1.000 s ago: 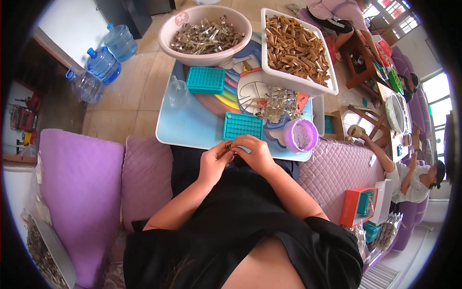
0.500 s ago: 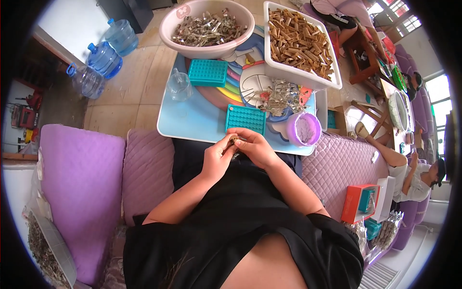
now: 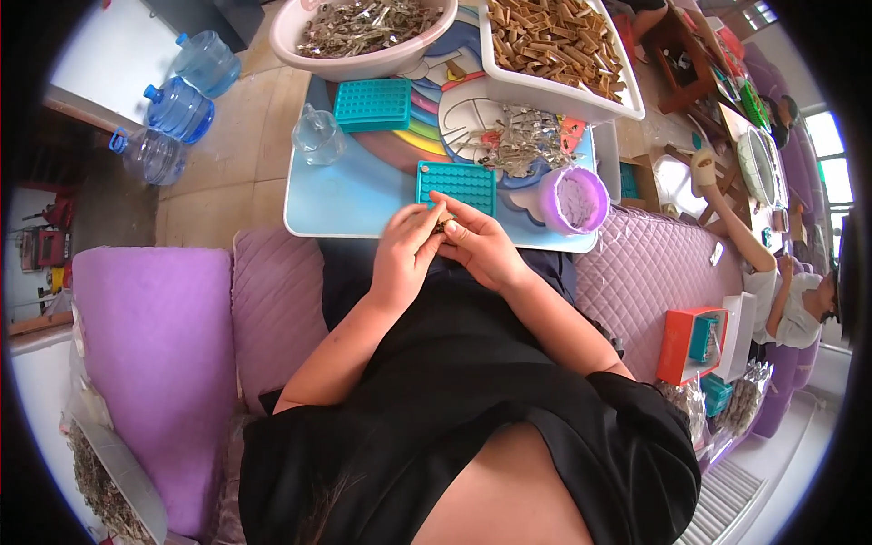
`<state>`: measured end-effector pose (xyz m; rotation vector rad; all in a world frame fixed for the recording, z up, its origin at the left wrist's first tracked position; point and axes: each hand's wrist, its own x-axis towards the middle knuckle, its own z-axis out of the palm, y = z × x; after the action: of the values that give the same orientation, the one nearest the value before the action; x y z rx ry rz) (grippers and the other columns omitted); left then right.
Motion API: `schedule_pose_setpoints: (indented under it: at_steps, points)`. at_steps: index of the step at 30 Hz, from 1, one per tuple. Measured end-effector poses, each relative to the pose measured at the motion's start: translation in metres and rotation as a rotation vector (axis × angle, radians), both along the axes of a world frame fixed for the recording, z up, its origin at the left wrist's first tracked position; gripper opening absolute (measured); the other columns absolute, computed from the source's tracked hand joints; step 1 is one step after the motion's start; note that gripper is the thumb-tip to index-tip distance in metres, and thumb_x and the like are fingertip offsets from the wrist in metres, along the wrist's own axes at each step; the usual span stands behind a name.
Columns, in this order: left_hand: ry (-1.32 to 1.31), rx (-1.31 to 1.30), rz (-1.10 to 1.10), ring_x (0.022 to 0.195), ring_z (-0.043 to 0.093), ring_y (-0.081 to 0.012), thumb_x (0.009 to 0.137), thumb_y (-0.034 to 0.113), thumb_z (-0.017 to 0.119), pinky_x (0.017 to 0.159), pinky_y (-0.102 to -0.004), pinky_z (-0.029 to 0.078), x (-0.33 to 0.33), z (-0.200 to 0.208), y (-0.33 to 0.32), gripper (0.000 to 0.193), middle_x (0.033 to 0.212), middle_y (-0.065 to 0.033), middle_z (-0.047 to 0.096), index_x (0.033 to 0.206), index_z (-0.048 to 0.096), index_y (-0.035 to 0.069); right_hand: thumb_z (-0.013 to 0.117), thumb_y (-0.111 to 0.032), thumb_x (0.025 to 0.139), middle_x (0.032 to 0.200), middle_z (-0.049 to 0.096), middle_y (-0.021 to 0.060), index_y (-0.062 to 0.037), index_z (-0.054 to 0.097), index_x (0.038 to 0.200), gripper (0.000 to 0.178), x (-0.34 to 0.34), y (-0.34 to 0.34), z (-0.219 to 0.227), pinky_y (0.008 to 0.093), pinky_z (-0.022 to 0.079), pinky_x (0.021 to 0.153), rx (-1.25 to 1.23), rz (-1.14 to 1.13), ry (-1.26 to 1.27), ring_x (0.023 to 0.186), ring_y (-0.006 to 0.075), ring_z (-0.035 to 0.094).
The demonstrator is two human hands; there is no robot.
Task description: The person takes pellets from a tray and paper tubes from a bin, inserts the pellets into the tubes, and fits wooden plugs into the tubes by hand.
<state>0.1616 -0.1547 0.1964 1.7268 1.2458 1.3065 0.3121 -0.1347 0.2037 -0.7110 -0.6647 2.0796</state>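
Matt teal plastic tray (image 3: 457,184), glossy table (image 3: 350,195), quilted purple cushion (image 3: 640,272).

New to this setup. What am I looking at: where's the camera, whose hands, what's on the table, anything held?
There is no machine here: a person works with two bare hands. The one picture comes from a wide fisheye camera worn on that person's head, looking down, so straight edges bend near the rim and the forearms enter from below.

The left hand and right hand meet at the near edge of a low light-blue table, pinching a small dark piece between the fingertips; it is too small to identify.

On the table: a teal grid tray just beyond the hands, a second teal tray, a purple cup, a plate of small metal parts, a pink basin of metal parts and a white bin of tan pieces.

Another person sits at the right.
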Motion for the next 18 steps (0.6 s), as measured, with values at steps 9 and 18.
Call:
schedule_pose_setpoints:
  at_steps: [9, 18]
  points:
    - [-0.843, 0.179, -0.429, 0.107, 0.051, -0.0314, 0.077, 0.057, 0.060, 0.090, -0.0468, 0.042, -0.043, 0.132, -0.009, 0.080, 0.117, -0.0182, 0.049, 0.122, 0.042, -0.006, 0.049, -0.017, 0.093, 0.099, 0.060, 0.0104, -0.0037, 0.051, 0.118, 0.029, 0.032, 0.004, -0.010, 0.0324, 0.051, 0.075, -0.062, -0.003, -0.004, 0.087, 0.0193, 0.060]
    - [-0.656, -0.162, -1.507, 0.045, 0.043, -0.0120, 0.086, 0.019, 0.055, 0.041, -0.0212, 0.031, -0.074, 0.243, -0.024, 0.023, 0.065, -0.0048, 0.053, 0.107, 0.058, 0.011, 0.049, -0.018, 0.093, 0.099, 0.060, 0.0097, -0.0028, 0.049, 0.120, 0.031, 0.029, 0.003, -0.014, 0.0307, 0.050, 0.074, -0.079, 0.037, 0.005, 0.086, 0.0180, 0.060]
